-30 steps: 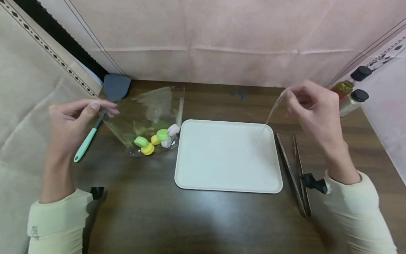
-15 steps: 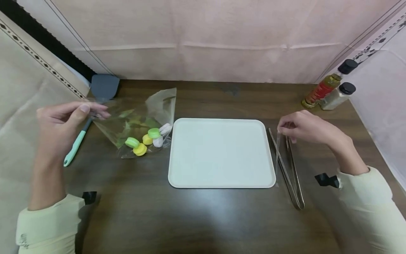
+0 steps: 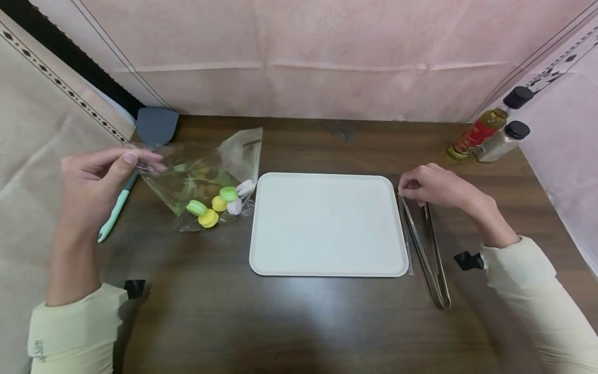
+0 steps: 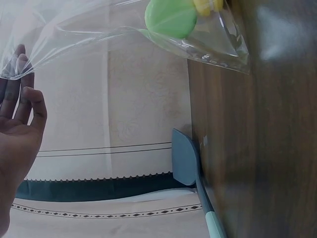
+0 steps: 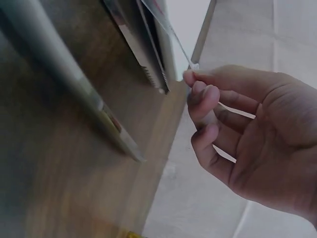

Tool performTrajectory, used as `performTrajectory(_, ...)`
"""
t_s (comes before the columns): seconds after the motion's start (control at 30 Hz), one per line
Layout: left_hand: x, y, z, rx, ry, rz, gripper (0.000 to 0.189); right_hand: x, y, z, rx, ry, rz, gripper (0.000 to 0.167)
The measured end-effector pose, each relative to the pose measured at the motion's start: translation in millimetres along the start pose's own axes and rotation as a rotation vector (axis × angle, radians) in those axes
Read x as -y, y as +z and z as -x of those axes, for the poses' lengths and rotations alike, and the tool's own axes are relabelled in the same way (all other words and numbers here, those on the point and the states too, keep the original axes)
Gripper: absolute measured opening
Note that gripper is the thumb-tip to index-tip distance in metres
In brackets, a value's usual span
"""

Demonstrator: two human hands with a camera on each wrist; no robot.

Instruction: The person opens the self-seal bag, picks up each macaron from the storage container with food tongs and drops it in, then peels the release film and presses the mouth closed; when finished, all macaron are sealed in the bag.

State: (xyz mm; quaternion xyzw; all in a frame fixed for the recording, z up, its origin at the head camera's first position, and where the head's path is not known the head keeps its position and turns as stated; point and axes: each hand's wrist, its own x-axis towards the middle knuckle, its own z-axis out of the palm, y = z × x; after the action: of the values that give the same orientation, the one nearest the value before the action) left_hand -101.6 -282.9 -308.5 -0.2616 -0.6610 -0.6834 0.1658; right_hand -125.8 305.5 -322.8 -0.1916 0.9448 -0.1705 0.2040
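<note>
My left hand (image 3: 105, 174) pinches the upper left corner of a clear plastic bag (image 3: 243, 150). Several toy-like macarons (image 3: 196, 208) in green, yellow and pale lilac sit at the bag's bottom. In the left wrist view, a green macaron (image 4: 171, 17) shows through the film near the left hand (image 4: 22, 134). Thumb and forefinger of my right hand (image 3: 434, 184) pinch one end of a thin clear strip (image 5: 176, 39). This strip runs down between the white tray (image 3: 327, 223) and the metal tongs (image 3: 436, 285). The right hand is above the tongs' tips, partly covering them.
A spatula (image 3: 157, 126) with a blue-grey head and mint handle lies at the back left, partly behind the left hand. An oil bottle (image 3: 478, 135) and a black-capped jar (image 3: 500, 145) stand at the back right. Pale cloth (image 3: 327, 62) borders the wooden table.
My right hand has come down from above the tray's right side to the tongs' tips, bringing the strip alongside the tray. The left hand keeps its hold on the bag, and the head view has shifted.
</note>
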Motion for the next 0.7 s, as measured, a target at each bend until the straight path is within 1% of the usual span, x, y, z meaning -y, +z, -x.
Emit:
performTrajectory(0.13,-0.1,-0.3,0.1,0.0,-0.011,0.003,0.019,0,4,-1.2,-0.03,0.02,-0.012,0.003)
performTrajectory(0.23,0.1,-0.6,0.0,0.002,-0.011,0.002,0.019,0,5,-1.6,-0.053,0.023,-0.019,0.012)
performTrajectory(0.3,0.6,-0.6,-0.2,0.004,-0.005,0.003,0.019,0,5,-2.0,-0.079,0.019,-0.018,0.015)
performTrajectory(0.53,1.4,-1.1,-0.1,0.011,-0.004,0.004,0.019,1,3,-4.4,-0.183,-0.035,-0.031,0.014)
performTrajectory(0.7,1.5,-1.4,0.1,0.013,-0.012,0.002,0.02,8,6,-10.6,-0.297,-0.109,-0.054,0.012)
